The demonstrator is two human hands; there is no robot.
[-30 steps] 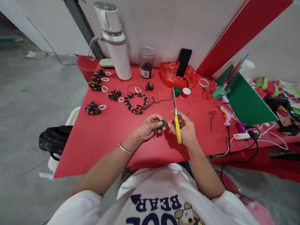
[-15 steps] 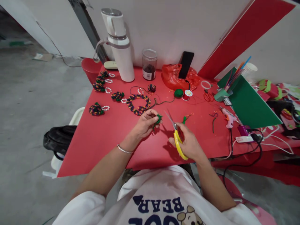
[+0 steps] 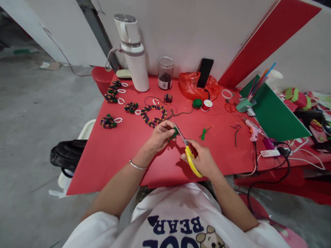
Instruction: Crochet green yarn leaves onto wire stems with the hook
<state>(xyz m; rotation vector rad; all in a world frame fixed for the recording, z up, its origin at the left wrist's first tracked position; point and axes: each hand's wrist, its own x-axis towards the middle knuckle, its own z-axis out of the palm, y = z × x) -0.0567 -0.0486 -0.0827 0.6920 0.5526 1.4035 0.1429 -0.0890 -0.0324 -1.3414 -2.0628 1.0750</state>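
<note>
Between thumb and fingers, my left hand [image 3: 162, 135] pinches a small piece of green yarn work [image 3: 175, 132], its loose end hanging below. My right hand [image 3: 203, 159] grips yellow-handled scissors [image 3: 190, 160]. The blades reach up and left to the green piece; whether they touch it I cannot tell. Just beyond my left hand lies a braided multicolour yarn strip [image 3: 147, 119] curved into a loop. A second small green yarn piece [image 3: 203, 134] with an orange loop lies to the right of the scissors. Farther back are a green yarn ball [image 3: 197, 103] and a multicolour yarn ball [image 3: 168, 98].
Several yarn flowers with white bead loops [image 3: 108, 121] lie at the left. Behind stand a white flask [image 3: 137, 69], a clear jar [image 3: 165, 72] and a phone [image 3: 205, 73] on a red bag. At right are a glue gun [image 3: 252, 130], a power strip [image 3: 270, 153] and red-handled scissors [image 3: 229, 106].
My right hand has moved left with the scissors, bringing the blades up to the green yarn piece. My left hand has stayed nearly in place. The view has shifted slightly.
</note>
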